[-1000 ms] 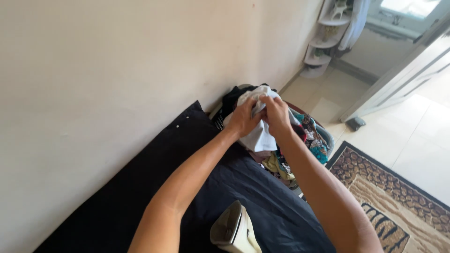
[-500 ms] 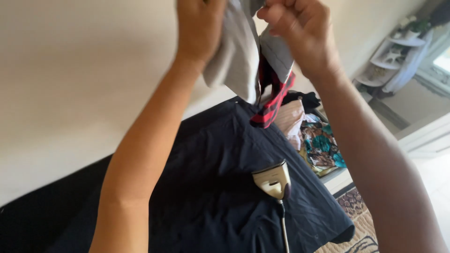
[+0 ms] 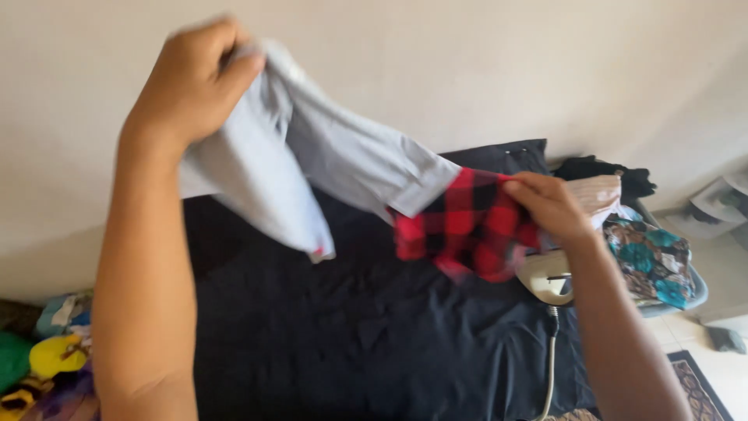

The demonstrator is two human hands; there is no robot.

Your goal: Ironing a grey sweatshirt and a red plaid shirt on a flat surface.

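My left hand (image 3: 195,78) is raised high at the upper left and grips one end of a pale grey garment (image 3: 327,164). The garment stretches down to the right and ends in a red and black checked part (image 3: 467,222). My right hand (image 3: 549,204) holds that checked end at mid right. The cloth hangs in the air above a dark sheet (image 3: 358,327) spread flat below. A cream iron (image 3: 545,277) rests on the sheet just under my right wrist, its cord (image 3: 549,366) trailing down.
A basket heaped with patterned clothes (image 3: 650,261) stands at the right, with dark clothing (image 3: 600,168) behind it. Colourful soft toys (image 3: 43,359) lie at the lower left. A plain wall runs behind. A patterned rug corner (image 3: 705,386) shows at the lower right.
My hands lifted the garment from the clothes pile, then spread apart: the left hand stays high, the right hand has dropped to the right, stretching the cloth out over the sheet.
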